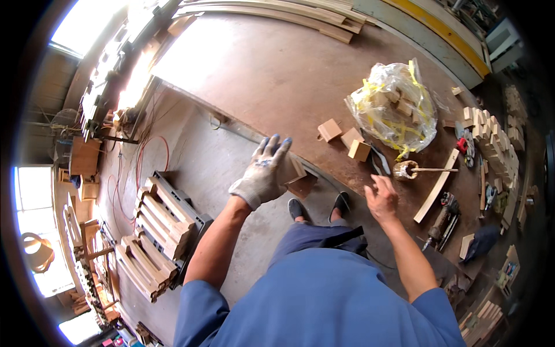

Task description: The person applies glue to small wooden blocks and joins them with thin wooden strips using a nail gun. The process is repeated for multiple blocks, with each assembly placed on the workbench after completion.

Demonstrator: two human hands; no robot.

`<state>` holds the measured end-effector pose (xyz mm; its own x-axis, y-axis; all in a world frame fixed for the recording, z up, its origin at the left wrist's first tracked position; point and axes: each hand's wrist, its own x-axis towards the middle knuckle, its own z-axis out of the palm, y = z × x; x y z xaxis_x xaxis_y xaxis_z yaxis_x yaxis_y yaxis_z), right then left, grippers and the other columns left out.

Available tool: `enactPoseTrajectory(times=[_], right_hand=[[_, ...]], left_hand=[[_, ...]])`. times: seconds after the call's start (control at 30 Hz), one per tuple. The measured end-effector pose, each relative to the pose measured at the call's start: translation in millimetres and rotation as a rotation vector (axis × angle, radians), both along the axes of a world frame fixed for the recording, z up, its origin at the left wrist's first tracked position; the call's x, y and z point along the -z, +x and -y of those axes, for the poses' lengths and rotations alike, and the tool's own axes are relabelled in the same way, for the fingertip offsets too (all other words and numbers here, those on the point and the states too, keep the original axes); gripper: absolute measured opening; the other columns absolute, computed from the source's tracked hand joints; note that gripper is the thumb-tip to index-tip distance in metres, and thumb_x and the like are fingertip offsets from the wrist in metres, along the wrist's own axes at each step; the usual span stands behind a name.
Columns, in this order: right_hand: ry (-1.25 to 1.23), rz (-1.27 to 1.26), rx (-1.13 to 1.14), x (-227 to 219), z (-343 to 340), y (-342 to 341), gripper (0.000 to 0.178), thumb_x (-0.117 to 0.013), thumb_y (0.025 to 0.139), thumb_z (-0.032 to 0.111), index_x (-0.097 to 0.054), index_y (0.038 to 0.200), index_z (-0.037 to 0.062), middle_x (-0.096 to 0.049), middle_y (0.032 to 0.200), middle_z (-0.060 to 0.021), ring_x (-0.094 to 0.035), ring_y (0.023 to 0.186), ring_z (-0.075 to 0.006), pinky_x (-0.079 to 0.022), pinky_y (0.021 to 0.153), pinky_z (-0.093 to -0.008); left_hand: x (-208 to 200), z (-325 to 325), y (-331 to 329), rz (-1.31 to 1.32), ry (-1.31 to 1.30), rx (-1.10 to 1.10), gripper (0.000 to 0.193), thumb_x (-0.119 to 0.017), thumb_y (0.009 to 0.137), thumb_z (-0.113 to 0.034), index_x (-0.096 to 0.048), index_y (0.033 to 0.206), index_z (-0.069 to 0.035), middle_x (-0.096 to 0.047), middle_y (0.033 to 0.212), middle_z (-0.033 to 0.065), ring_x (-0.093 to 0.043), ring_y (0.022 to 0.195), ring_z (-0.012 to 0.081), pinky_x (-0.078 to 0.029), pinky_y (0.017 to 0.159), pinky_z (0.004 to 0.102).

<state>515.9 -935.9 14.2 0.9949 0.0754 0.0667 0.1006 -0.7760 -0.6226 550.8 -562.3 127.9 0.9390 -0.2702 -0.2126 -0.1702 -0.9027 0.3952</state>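
Note:
My left hand (263, 176), in a pale work glove with bluish fingertips, is at the table's front edge with its fingers stretched upward along a wooden block (299, 169). That block juts out past the edge over the floor, against the palm side; the thumb is hidden. My bare right hand (383, 199) hovers by the edge, fingers loosely apart, with nothing seen in it. Just beyond it lie a dark-handled tool (380, 161) and a brown-stained pot (404, 170) with a stick (436, 170) across it. Several small wood blocks (359, 151) sit between my hands, farther back.
A clear plastic bag (396, 107) with yellow tape holds wood pieces on the brown table (260, 69). At right are a wood strip (436, 185), a power tool (442, 220) and stacked blocks (491, 136). Wooden frames (156, 231) are stacked at left; a red hose (141, 156) crosses the floor.

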Motion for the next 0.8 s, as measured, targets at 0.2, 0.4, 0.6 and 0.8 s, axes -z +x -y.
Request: enactPoseTrajectory(times=[0.2,0.4,0.6,0.8], right_hand=[[-0.007,0.046,0.127,38,-33,59,0.088,-0.089,0.077,0.027,-0.046,0.150,0.0040,-0.058,0.131,-0.0224,-0.061,0.117,-0.0422,-0.053,0.099,-0.0497],[-0.141,-0.129,0.170,46,-45,86,0.092,-0.089,0.073,0.042,-0.049,0.148,0.0058,-0.060,0.129,-0.0238,-0.062,0.118,-0.0434,-0.053,0.099,-0.0519],[-0.066,-0.076,0.131,26,-35,78,0.059,-0.085,0.080,0.039,-0.066,0.119,-0.0010,-0.071,0.100,-0.0166,-0.072,0.097,-0.0324,-0.059,0.081,-0.0433],[1.517,-0.903,0.361,-24,-15,54,0.052,-0.067,0.095,0.055,-0.071,0.102,0.0037,-0.070,0.077,-0.0073,-0.065,0.062,-0.0192,-0.050,0.056,-0.0300]], left_hand=[[-4,-3,-7,0.025,-0.055,-0.109,0.135,-0.101,0.056,-0.024,-0.024,0.166,-0.012,-0.026,0.167,0.0285,-0.025,0.155,0.0502,-0.029,0.127,0.0546],[4,-2,-21,0.105,-0.093,-0.189,0.127,-0.101,0.056,-0.023,-0.033,0.162,-0.010,-0.031,0.164,0.0298,-0.028,0.153,0.0511,-0.032,0.125,0.0559],[4,8,-28,0.194,-0.106,-0.247,0.118,-0.102,0.057,-0.021,-0.040,0.157,-0.007,-0.036,0.161,0.0307,-0.035,0.148,0.0509,-0.038,0.120,0.0565],[-17,46,-26,0.496,-0.307,-0.173,0.089,-0.097,0.066,-0.017,-0.056,0.144,-0.002,-0.049,0.151,0.0287,-0.053,0.136,0.0476,-0.049,0.110,0.0518]])
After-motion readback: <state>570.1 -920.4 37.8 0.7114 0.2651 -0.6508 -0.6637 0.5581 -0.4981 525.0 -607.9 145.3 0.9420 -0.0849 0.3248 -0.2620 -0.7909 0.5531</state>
